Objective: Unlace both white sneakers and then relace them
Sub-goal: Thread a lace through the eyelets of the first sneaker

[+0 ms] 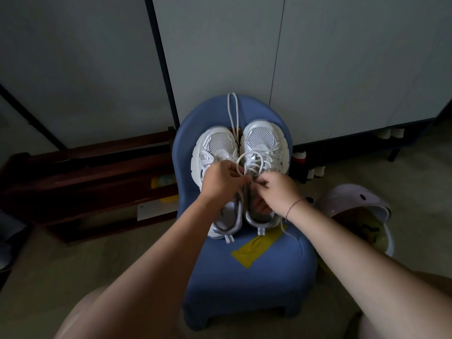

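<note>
Two white mesh sneakers stand side by side, toes away from me, on a small blue chair (247, 272). The left sneaker (216, 145) has no lace in its eyelets; a loose white lace (233, 111) lies between the toes and up the chair's backrest. The right sneaker (264, 140) carries a lace (256, 162) through its eyelets, with a loop standing up over the tongue. My left hand (221, 181) pinches that lace near the loop. My right hand (277, 189) pinches the lace just beside it, over the shoe's opening. Another lace end (287, 231) trails past the heel.
A strip of yellow tape (256, 248) sticks to the chair seat. A dark wooden rack (85, 182) stands on the left, a pale lidded bin (362, 214) on the right. Grey cabinet doors (342, 69) rise behind the chair. My knees show at the bottom.
</note>
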{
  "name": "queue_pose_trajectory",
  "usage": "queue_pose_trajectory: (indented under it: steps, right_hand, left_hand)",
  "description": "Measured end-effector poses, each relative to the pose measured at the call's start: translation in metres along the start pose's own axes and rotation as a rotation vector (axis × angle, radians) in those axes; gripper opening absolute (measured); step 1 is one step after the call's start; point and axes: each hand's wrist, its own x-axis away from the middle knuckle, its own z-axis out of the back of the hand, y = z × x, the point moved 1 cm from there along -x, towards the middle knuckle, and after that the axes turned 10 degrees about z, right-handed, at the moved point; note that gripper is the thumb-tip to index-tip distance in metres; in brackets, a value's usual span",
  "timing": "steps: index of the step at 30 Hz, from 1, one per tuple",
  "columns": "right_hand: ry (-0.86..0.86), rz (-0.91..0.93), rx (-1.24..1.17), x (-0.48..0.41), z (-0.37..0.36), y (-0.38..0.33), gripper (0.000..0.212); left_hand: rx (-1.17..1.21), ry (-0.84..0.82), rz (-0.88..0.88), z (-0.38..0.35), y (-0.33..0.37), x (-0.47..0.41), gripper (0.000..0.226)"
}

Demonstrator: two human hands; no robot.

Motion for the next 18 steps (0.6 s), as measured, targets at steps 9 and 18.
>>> queue_pose_trajectory:
  steps: [9,18]
  right_hand:
    - [0.060,-0.012,0.126,0.001,-0.003,0.004,0.015]
    - [0.019,0.007,0.018,-0.006,-0.013,0.008,0.020]
  left_hand:
    - [0.003,0.000,-0.010,0.000,-0.001,-0.002,0.021]
    - [0.055,-0.026,-0.002,0.001,-0.003,-0.001,0.022]
